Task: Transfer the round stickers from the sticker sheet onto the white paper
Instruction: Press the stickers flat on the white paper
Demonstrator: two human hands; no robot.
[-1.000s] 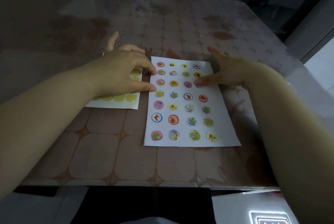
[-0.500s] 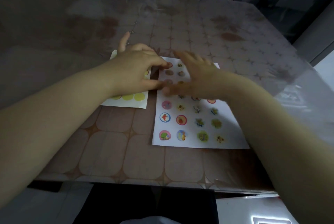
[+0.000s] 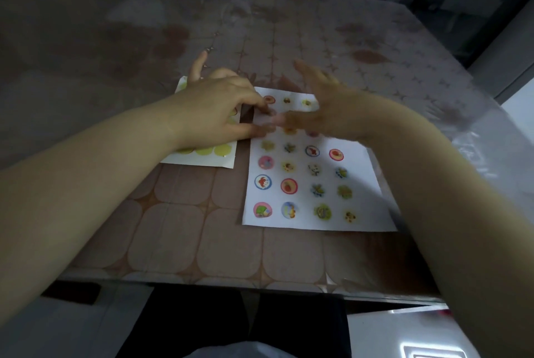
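The sticker sheet [image 3: 200, 161], white with pale yellow round spots, lies on the table at the left. My left hand [image 3: 213, 110] covers most of it, and its index finger and thumb reach across to touch the upper left edge of the white paper [image 3: 365, 213]. Several colourful round stickers [image 3: 289, 186] sit in rows on that paper. My right hand [image 3: 326, 109] is blurred over the paper's upper rows, fingers spread, its thumb tip close to my left fingertips. Whether a sticker is between the fingers cannot be seen.
The table [image 3: 173, 237] has a brown patterned cloth under a clear cover, and its front edge runs just below the paper. A glossy white object [image 3: 404, 337] sits below the table at the lower right. Dark furniture stands behind the far right corner.
My right hand has swept left from the paper's right side to its upper left, meeting my left fingertips. The left hand has stayed on the sticker sheet.
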